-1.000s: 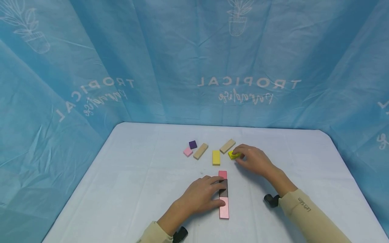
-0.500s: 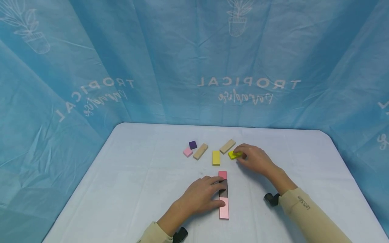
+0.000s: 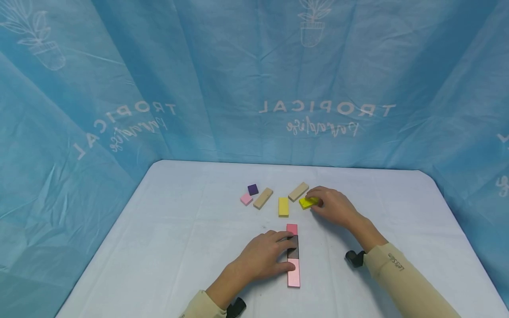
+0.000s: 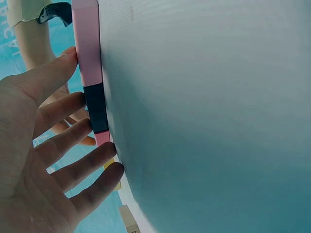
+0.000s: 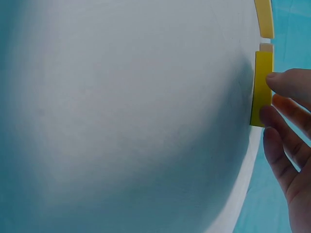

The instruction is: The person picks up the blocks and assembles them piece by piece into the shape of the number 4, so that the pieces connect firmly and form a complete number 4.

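My left hand (image 3: pixel 265 256) rests its spread fingertips along the left side of a straight row of blocks. In that row lie a light pink block (image 3: pixel 293 274), a dark grey block (image 3: pixel 293 252) and a small deeper pink block (image 3: pixel 292 229), end to end; the left wrist view shows thumb and fingers against their edge. Farther back, my right hand (image 3: pixel 333 206) pinches a bright yellow block (image 5: pixel 261 87) between thumb and fingers, close to the table surface. The right fingers cover part of this block in the head view.
A paler yellow block (image 3: pixel 283 207) lies just beyond the row. Two plain wooden blocks (image 3: pixel 298 191) rest slanted at the back. Left of them are a dark purple block (image 3: pixel 252 189) and a small pink block (image 3: pixel 246 199). Blue printed cloth (image 3: pixel 222 79) hangs behind the white table (image 3: pixel 159 229).
The bright yellow block has shifted very slightly to the right with my right hand, and more of it shows. My left hand and the row look unmoved.
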Demonstrator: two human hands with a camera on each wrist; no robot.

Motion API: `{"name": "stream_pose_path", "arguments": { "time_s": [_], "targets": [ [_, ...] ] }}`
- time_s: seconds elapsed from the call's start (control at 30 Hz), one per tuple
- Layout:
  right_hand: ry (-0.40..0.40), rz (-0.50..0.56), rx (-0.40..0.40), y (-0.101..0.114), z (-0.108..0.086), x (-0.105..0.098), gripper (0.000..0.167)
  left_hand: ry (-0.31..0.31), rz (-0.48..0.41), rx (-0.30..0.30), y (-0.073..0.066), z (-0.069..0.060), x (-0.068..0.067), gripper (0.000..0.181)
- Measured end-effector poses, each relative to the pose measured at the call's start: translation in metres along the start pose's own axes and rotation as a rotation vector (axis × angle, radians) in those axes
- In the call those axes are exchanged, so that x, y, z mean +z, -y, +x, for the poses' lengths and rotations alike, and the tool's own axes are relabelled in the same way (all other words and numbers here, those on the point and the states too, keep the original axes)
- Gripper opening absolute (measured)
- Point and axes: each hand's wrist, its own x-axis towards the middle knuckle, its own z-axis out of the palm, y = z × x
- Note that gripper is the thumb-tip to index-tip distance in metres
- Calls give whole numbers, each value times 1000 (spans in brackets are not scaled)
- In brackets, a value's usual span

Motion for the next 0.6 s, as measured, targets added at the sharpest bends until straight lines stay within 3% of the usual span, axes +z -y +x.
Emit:
{"name": "stream_pose_path", "arguments": {
  "time_s": [0.37,0.6],
  "targets": [
    [49,94,105,-5,4,2,41,8,2,-10,-1,0,1,49],
    [65,113,117,-8,6,2,38,9,-2,-7,0,0,1,49]
  ]
}}
